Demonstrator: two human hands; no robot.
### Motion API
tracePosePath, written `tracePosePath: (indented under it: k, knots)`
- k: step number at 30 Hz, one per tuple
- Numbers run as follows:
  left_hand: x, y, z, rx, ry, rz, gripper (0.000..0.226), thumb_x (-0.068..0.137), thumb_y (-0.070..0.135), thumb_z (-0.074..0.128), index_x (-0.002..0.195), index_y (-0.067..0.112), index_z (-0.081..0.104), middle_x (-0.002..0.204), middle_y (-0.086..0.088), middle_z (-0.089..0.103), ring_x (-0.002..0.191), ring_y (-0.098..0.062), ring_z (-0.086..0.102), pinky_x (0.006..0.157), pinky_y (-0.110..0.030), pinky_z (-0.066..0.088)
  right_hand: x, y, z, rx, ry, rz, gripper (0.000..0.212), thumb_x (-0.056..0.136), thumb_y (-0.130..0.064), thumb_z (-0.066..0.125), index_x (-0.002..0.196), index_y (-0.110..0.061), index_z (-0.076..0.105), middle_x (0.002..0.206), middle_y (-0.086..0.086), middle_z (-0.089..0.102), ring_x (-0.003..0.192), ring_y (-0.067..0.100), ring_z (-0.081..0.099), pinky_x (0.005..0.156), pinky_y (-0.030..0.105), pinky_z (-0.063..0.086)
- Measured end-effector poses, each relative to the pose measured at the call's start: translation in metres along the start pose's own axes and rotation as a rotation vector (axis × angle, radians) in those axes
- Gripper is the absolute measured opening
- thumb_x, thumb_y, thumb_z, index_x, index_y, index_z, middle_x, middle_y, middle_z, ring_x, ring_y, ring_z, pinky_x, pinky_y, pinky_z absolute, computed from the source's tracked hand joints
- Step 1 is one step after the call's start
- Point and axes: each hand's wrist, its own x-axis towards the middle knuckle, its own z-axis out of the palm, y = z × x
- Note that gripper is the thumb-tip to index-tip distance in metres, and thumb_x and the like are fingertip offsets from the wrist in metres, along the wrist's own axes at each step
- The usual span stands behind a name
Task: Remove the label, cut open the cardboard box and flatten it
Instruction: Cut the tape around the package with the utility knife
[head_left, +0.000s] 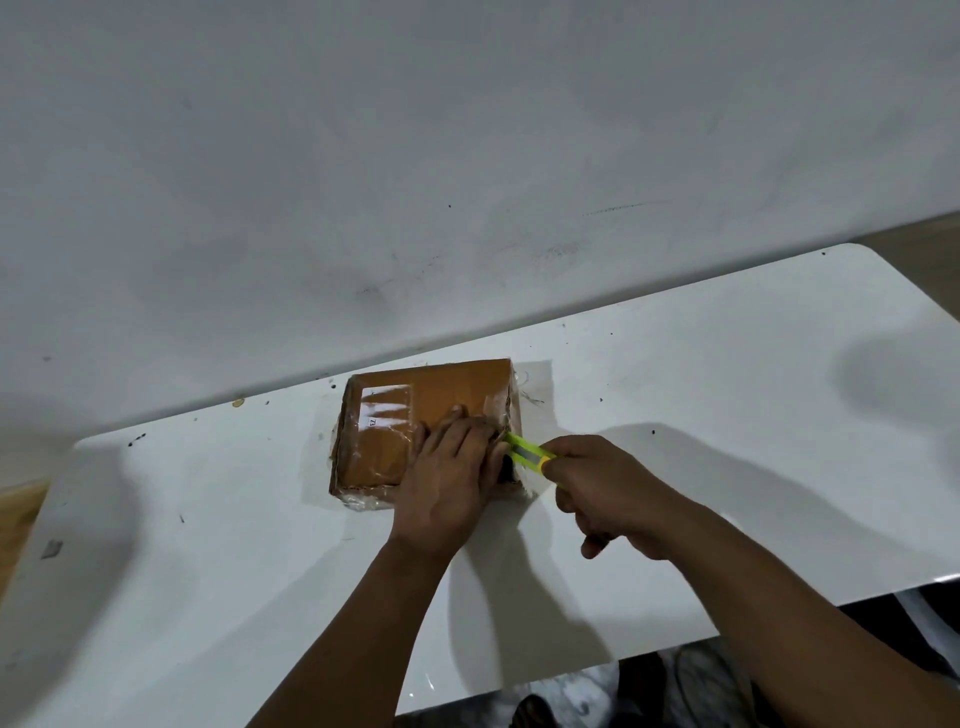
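Observation:
A brown cardboard box (415, 410), wrapped in glossy clear tape, lies on the white table (218, 545) near the wall. A taped label patch (387, 410) shows on its top left part. My left hand (447, 478) presses flat on the box's top, fingers straight, covering its near right part. My right hand (608, 488) grips a yellow-green utility knife (524, 449). The knife's tip meets the box's right edge, just beside my left fingertips. The blade itself is hidden at the edge.
A white wall (467, 156) rises directly behind the table. Small dark specks dot the tabletop. A scrap of tape (52, 548) lies near the left edge. The table's right corner (857, 249) is rounded; dark floor clutter (675, 686) shows below the front edge.

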Motion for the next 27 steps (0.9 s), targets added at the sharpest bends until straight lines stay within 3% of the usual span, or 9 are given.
tracePosePath:
  k: [5,9,12,14,16,20,22,24,27]
  knots:
    - [-0.002,0.001,-0.015,-0.109,-0.089,-0.055,0.069,0.098,0.067,0.026,0.135,0.018,0.058,0.138,-0.002,0.059,0.140,-0.022,0.044,0.116,-0.051,0.032,-0.010,0.002,-0.025,-0.023,-0.051,0.032,0.021,0.094,-0.016,0.043,0.102,-0.016,0.063,0.071,0.010,0.041,0.043,0.018,0.025,0.048,0.028,0.047]
    - [0.003,-0.003,-0.024,-0.301,-0.009,-0.051,0.047,0.100,0.045,0.044,0.132,0.013,0.059,0.131,-0.003,0.060,0.124,-0.022,0.054,0.103,-0.042,0.045,-0.014,0.004,-0.039,-0.037,-0.033,0.044,0.018,0.096,-0.019,0.045,0.100,-0.014,0.062,0.068,0.008,0.047,0.044,0.020,0.034,0.050,0.029,0.048]
    - [0.004,-0.009,-0.039,-0.289,0.128,-0.085,0.036,0.097,0.031,0.047,0.122,0.009,0.063,0.122,-0.005,0.064,0.114,-0.022,0.056,0.102,-0.032,0.042,-0.012,0.007,-0.037,0.066,0.037,0.010,0.020,0.098,-0.019,0.045,0.106,-0.008,0.060,0.068,0.010,0.052,0.048,0.024,0.048,0.053,0.035,0.052]
    - [0.003,-0.024,-0.047,-0.140,0.199,-0.110,0.038,0.091,0.029,0.046,0.119,0.011,0.065,0.122,-0.005,0.065,0.119,-0.025,0.052,0.111,-0.045,0.038,-0.009,0.007,-0.026,0.201,0.069,-0.021,0.019,0.100,-0.018,0.044,0.108,-0.008,0.058,0.075,0.017,0.061,0.058,0.031,0.062,0.057,0.040,0.056]
    - [0.002,-0.044,-0.052,-0.033,0.133,-0.252,0.049,0.088,0.036,0.045,0.130,0.016,0.061,0.138,-0.006,0.058,0.134,-0.032,0.043,0.113,-0.061,0.031,-0.005,0.009,-0.010,0.303,0.072,-0.030,0.017,0.101,-0.017,0.044,0.109,-0.010,0.057,0.091,0.022,0.070,0.077,0.035,0.072,0.063,0.044,0.059]
    - [-0.009,-0.078,-0.058,-0.139,-0.080,-0.507,0.075,0.087,0.051,0.040,0.158,0.028,0.028,0.160,-0.018,0.032,0.151,-0.037,0.019,0.120,-0.052,0.021,0.007,0.015,0.018,0.379,0.118,-0.057,0.017,0.101,-0.018,0.045,0.111,-0.015,0.059,0.107,0.015,0.072,0.098,0.031,0.072,0.080,0.054,0.059]
    - [-0.013,-0.087,-0.058,-0.281,-0.138,-0.537,0.074,0.090,0.040,0.047,0.159,0.034,0.020,0.153,-0.016,0.041,0.145,-0.034,0.033,0.114,-0.044,0.036,0.011,0.017,0.026,0.389,0.156,-0.062,0.017,0.100,-0.016,0.044,0.110,-0.015,0.059,0.107,0.013,0.073,0.099,0.031,0.071,0.085,0.055,0.058]
    - [-0.016,-0.090,-0.058,-0.306,-0.131,-0.491,0.071,0.091,0.034,0.050,0.157,0.031,0.024,0.134,-0.005,0.051,0.121,-0.024,0.053,0.098,-0.037,0.047,0.014,0.018,0.030,0.388,0.197,-0.070,0.018,0.100,-0.015,0.044,0.109,-0.014,0.059,0.103,0.014,0.074,0.100,0.032,0.071,0.088,0.053,0.057]
    - [-0.020,-0.089,-0.061,-0.296,-0.075,-0.460,0.056,0.093,0.024,0.058,0.148,0.024,0.045,0.123,0.004,0.058,0.114,-0.015,0.055,0.088,-0.024,0.040,0.015,0.019,0.033,0.393,0.257,-0.101,0.015,0.099,-0.013,0.044,0.102,-0.013,0.059,0.101,0.015,0.075,0.095,0.032,0.071,0.092,0.047,0.056]
